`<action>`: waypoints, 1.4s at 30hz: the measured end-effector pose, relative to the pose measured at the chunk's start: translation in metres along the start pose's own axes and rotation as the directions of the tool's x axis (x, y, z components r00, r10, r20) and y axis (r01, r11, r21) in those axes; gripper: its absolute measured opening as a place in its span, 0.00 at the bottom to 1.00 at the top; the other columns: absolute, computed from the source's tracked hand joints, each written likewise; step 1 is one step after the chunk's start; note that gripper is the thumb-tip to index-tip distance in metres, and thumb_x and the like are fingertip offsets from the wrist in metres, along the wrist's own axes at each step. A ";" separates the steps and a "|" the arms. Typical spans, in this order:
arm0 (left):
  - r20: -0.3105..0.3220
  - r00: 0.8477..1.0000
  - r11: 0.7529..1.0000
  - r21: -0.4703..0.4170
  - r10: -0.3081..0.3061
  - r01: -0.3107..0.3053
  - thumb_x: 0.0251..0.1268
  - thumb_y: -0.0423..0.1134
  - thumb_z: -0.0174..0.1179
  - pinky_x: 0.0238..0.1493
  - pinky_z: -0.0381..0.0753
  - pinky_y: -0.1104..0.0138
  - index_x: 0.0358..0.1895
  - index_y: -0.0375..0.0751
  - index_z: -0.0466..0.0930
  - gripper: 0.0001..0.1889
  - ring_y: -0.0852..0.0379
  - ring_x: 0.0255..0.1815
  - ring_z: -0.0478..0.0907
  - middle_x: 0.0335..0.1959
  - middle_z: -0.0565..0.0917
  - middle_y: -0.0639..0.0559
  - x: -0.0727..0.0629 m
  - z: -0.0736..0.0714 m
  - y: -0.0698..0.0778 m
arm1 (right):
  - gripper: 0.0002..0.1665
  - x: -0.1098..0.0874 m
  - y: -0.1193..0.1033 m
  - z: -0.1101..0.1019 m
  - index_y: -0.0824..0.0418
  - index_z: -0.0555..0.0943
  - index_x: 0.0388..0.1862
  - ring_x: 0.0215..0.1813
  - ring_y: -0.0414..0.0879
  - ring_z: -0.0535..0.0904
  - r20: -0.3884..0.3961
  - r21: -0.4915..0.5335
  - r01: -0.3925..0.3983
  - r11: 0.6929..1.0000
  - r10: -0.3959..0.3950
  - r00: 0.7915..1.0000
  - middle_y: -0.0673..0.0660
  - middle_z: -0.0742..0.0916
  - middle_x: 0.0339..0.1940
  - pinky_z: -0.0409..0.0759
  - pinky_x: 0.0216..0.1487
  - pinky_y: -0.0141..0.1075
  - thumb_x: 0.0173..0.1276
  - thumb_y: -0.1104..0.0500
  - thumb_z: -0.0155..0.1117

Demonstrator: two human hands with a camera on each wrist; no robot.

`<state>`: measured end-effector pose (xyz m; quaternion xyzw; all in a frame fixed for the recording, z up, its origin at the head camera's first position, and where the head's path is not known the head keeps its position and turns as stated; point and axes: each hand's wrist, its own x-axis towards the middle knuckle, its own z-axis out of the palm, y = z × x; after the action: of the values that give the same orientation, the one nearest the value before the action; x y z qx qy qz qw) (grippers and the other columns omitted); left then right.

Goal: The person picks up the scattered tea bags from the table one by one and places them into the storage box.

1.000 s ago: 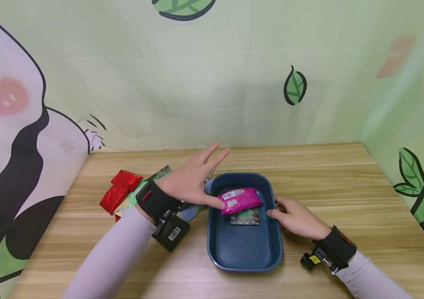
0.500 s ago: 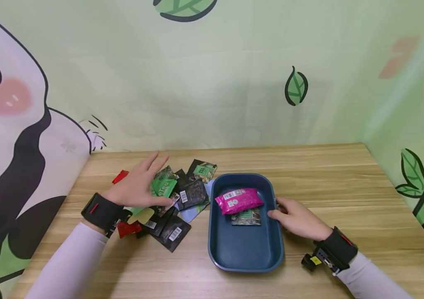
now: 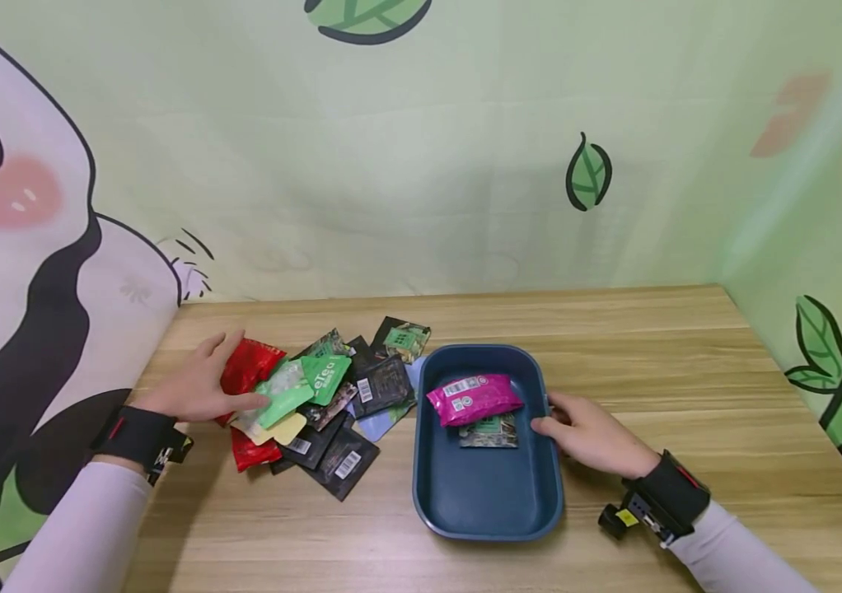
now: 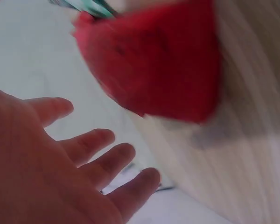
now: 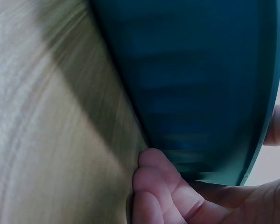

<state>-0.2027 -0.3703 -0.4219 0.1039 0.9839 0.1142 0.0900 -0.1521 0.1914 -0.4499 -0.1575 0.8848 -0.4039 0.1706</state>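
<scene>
Head view, left hand (image 3: 197, 384): fingers spread, beside red packet (image 3: 252, 365)
Right hand (image 3: 590, 431): pinching blue tray (image 3: 489, 494) wall
Red packet: probably light, soft, slick; pinch edge

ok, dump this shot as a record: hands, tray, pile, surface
left hand: fingers extended beside a red packet, gripping nothing
right hand: grips the right side of the tray
tray contents: pink packet, lying partly over a dark-and-green packet
pile: red, green and black packets, left of the tray
surface: wood-grain table
</scene>
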 end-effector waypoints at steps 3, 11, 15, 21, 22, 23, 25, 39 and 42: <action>0.013 0.999 0.999 0.023 -0.046 0.046 0.54 0.75 0.65 0.61 0.75 0.31 0.83 0.32 0.45 0.67 0.24 0.69 0.66 0.74 0.61 0.21 -0.001 0.002 -0.012 | 0.26 0.000 0.000 0.000 0.64 0.75 0.68 0.23 0.43 0.75 -0.001 -0.005 0.000 1.000 0.000 1.000 0.48 0.78 0.21 0.71 0.26 0.33 0.79 0.51 0.58; 0.026 0.995 0.995 0.022 -0.094 0.094 0.54 0.72 0.68 0.49 0.85 0.44 0.74 0.20 0.59 0.62 0.35 0.52 0.75 0.57 0.74 0.25 -0.005 0.000 -0.017 | 0.28 -0.001 -0.001 0.002 0.66 0.74 0.70 0.23 0.42 0.75 -0.002 0.004 0.000 1.000 0.000 1.000 0.48 0.78 0.21 0.71 0.26 0.33 0.78 0.51 0.58; 0.013 0.997 0.997 -0.008 -0.078 0.078 0.54 0.63 0.73 0.47 0.86 0.48 0.66 0.21 0.67 0.51 0.39 0.48 0.77 0.51 0.79 0.29 -0.004 0.002 -0.017 | 0.30 -0.002 -0.002 0.001 0.66 0.73 0.71 0.23 0.42 0.74 -0.001 0.015 0.008 1.000 -0.008 1.000 0.49 0.78 0.21 0.70 0.25 0.33 0.78 0.51 0.58; 0.000 0.999 0.998 -0.052 -0.042 0.042 0.55 0.49 0.75 0.36 0.81 0.61 0.53 0.28 0.75 0.32 0.49 0.37 0.77 0.37 0.82 0.42 -0.002 0.004 -0.019 | 0.29 -0.002 -0.003 0.001 0.66 0.73 0.71 0.22 0.42 0.74 0.000 0.016 0.012 1.000 -0.012 1.000 0.48 0.78 0.21 0.70 0.26 0.32 0.78 0.51 0.58; -0.002 0.999 0.998 -0.048 -0.037 0.037 0.55 0.48 0.74 0.35 0.79 0.62 0.51 0.29 0.75 0.29 0.50 0.36 0.76 0.35 0.81 0.44 -0.002 0.004 -0.019 | 0.29 -0.002 -0.003 0.001 0.65 0.73 0.71 0.22 0.41 0.74 -0.001 0.017 0.007 1.000 -0.007 1.000 0.48 0.78 0.21 0.71 0.26 0.32 0.78 0.51 0.58; -0.004 0.999 0.998 -0.048 -0.034 0.034 0.55 0.46 0.74 0.34 0.78 0.63 0.49 0.30 0.75 0.27 0.51 0.35 0.76 0.34 0.81 0.45 -0.002 0.004 -0.019 | 0.29 -0.002 -0.003 0.001 0.66 0.73 0.71 0.22 0.42 0.74 -0.001 0.020 0.012 1.000 -0.012 1.000 0.49 0.78 0.21 0.71 0.26 0.32 0.78 0.51 0.58; -0.017 1.000 0.999 -0.036 -0.022 0.021 0.54 0.44 0.73 0.33 0.77 0.64 0.47 0.31 0.76 0.24 0.52 0.34 0.76 0.33 0.81 0.46 -0.002 0.003 -0.019 | 0.30 -0.002 -0.003 0.000 0.66 0.72 0.72 0.23 0.42 0.75 -0.001 0.027 0.020 0.999 -0.020 1.000 0.49 0.78 0.21 0.71 0.26 0.32 0.78 0.51 0.58; -0.165 0.952 0.965 0.096 0.259 -0.246 0.50 0.43 0.75 0.38 0.82 0.62 0.55 0.36 0.79 0.28 0.54 0.38 0.77 0.42 0.81 0.48 -0.005 -0.024 0.094 | 0.30 -0.002 -0.003 -0.001 0.66 0.73 0.71 0.23 0.42 0.75 -0.001 0.022 0.011 1.000 -0.011 1.000 0.49 0.79 0.21 0.71 0.25 0.32 0.78 0.51 0.58; -0.164 0.922 0.935 0.105 0.351 -0.337 0.48 0.43 0.75 0.37 0.84 0.63 0.55 0.38 0.79 0.29 0.55 0.37 0.77 0.42 0.80 0.50 -0.002 -0.023 0.130 | 0.29 -0.001 -0.001 0.000 0.66 0.73 0.71 0.22 0.42 0.75 -0.001 0.010 0.005 1.000 -0.005 1.000 0.49 0.79 0.21 0.71 0.26 0.32 0.78 0.51 0.58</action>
<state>-0.1812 -0.2519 -0.3679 0.2677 0.9580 0.1001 -0.0248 -0.1509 0.1911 -0.4485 -0.1588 0.8825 -0.4089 0.1700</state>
